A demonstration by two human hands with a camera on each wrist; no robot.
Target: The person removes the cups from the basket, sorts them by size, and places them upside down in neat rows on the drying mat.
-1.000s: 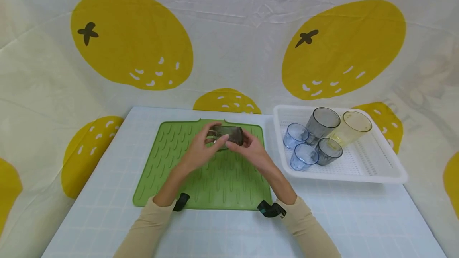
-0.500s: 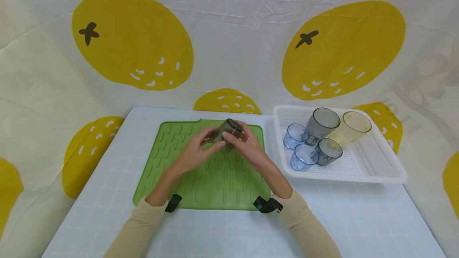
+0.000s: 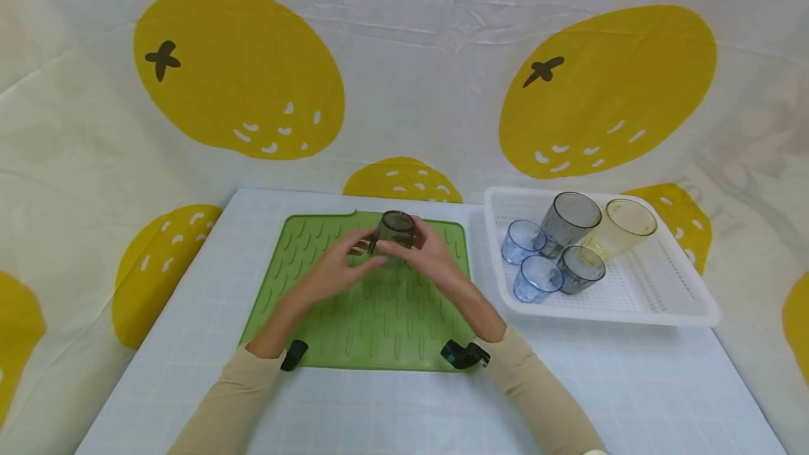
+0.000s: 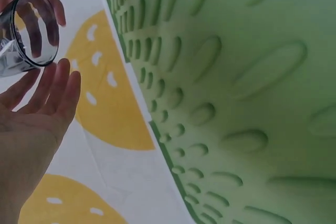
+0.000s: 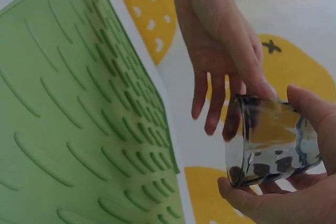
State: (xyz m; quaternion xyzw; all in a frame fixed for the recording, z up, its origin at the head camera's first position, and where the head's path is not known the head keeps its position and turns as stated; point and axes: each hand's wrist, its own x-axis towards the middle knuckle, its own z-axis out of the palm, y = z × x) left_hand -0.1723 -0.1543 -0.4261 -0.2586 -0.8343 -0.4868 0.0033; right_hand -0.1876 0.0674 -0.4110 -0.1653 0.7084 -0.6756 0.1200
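Note:
A small grey drinking glass (image 3: pixel 393 232) is held upside down above the green drying mat (image 3: pixel 354 328), its open rim facing the mat in the right wrist view (image 5: pixel 242 140). My right hand (image 3: pixel 425 255) grips the glass between thumb and fingers. Alongside it, my left hand (image 3: pixel 338 269) has loosely extended fingers, close to or lightly touching the rim. In the left wrist view, the left hand (image 4: pixel 44 108) shows relaxed fingers by the glass (image 4: pixel 31 35).
On the right stands a white plastic basket (image 3: pixel 657 300). It holds two blue glasses (image 3: pixel 537 279), a tall grey glass (image 3: pixel 571 220), a short grey glass (image 3: pixel 581 269) and a yellow glass (image 3: pixel 626 227). A fruit-print cloth (image 3: pixel 430 90) hangs behind the table.
The glass has turned from lying sideways between both hands to standing upside down in my right hand. My left fingers have loosened and drawn slightly left.

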